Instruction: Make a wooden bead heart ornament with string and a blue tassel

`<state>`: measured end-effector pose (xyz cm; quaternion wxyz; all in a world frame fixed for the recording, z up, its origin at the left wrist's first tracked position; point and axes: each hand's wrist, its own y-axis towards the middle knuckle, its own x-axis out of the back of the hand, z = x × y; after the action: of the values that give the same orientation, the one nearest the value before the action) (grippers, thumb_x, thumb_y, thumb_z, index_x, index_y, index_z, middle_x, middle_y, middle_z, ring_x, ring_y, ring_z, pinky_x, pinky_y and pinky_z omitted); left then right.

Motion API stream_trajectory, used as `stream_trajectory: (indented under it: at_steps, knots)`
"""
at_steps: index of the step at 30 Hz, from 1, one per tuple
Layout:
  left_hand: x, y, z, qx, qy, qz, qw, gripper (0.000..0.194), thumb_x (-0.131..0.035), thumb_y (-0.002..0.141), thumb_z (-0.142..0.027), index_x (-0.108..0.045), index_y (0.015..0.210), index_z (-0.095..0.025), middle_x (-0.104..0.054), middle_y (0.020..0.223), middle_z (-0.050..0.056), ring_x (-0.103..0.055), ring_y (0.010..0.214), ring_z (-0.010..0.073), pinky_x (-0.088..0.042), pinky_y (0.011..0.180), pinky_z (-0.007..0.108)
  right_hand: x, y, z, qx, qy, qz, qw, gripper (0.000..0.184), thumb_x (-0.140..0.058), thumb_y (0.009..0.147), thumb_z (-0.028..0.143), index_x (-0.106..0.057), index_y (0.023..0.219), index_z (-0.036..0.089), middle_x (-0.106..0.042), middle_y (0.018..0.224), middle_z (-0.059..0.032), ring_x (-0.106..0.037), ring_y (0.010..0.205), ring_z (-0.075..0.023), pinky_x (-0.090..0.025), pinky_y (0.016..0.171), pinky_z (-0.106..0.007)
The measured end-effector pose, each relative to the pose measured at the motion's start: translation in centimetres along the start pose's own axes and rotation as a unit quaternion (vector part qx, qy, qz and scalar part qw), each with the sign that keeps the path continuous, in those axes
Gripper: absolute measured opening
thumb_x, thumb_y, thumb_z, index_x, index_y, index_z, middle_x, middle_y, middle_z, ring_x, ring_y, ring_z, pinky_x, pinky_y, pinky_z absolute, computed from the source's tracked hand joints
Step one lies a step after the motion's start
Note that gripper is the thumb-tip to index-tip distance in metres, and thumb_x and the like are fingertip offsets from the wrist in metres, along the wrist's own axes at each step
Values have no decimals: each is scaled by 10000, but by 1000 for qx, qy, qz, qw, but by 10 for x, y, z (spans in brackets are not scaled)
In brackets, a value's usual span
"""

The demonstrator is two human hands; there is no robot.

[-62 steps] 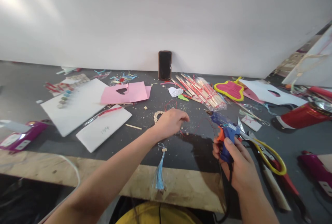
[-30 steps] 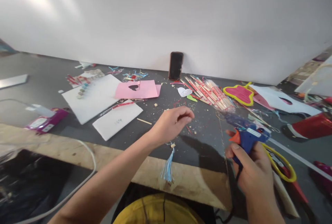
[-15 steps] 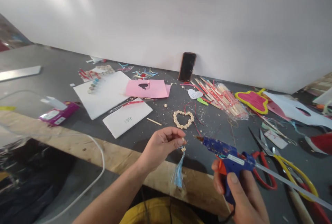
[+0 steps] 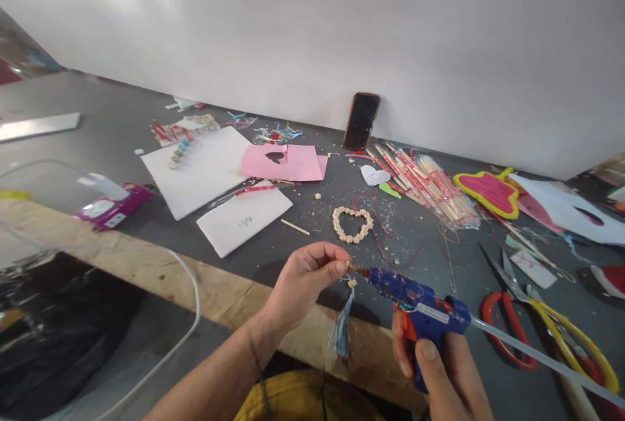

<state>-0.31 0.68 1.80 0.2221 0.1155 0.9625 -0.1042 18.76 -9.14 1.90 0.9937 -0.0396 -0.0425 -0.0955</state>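
My left hand (image 4: 312, 274) is closed, thumb and forefinger pinching a small pale bead mostly hidden by the fingertips. In my right hand (image 4: 444, 369) is a blue glue gun (image 4: 410, 294) with an orange trigger. Its nozzle points left and meets or nearly meets my left fingertips; a clear glue stick (image 4: 537, 349) sticks out of its back. Just below the nozzle lies a light blue tassel (image 4: 342, 323) with a bead at its top, hanging over the wooden table edge. A heart-shaped ring of pale beads (image 4: 352, 224) rests beyond my left hand.
Scissors with yellow handles (image 4: 576, 343) and a red-handled tool (image 4: 505, 330) lie at right. Wrapped sticks (image 4: 424, 183), pink card (image 4: 283, 162) and white boards (image 4: 244, 219) lie farther back. A phone (image 4: 362, 122) leans on the wall. A purple power strip (image 4: 114, 207) is at left.
My left hand moved from above the heart ring down towards the tassel and closed its fingertips on a small bead. The glue gun came left until its nozzle reached those fingertips.
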Motion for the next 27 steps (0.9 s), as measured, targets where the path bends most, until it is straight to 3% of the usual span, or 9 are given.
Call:
stream_trajectory:
  at_steps: [7, 18, 27]
  knots:
    - [0, 0, 0, 15, -8, -13, 1000, 156, -766, 685, -264, -680, 744, -149, -581, 643, -27, -451, 601, 54, -343, 574, 169, 0, -1, -2, -16, -28, 9, 999, 325, -577, 794, 529, -589, 941, 238, -577, 607, -11, -518, 516, -155, -429, 535, -293]
    - [0, 2, 2, 17, -35, -18, 999, 165, -778, 675, -250, -686, 756, -142, -604, 656, -19, -483, 607, 45, -363, 589, 155, 1, 1, -7, 30, -86, 52, 995, 228, -396, 924, 435, -503, 958, 237, -551, 612, 13, -501, 532, -123, -407, 542, -253]
    - [-1, 2, 1, 21, -38, -17, 999, 163, -776, 678, -238, -670, 741, -131, -595, 634, -23, -476, 590, 38, -357, 577, 148, 0, 0, -6, 29, -67, 31, 997, 246, -474, 891, 447, -550, 953, 221, -574, 605, -1, -522, 526, -130, -435, 541, -255]
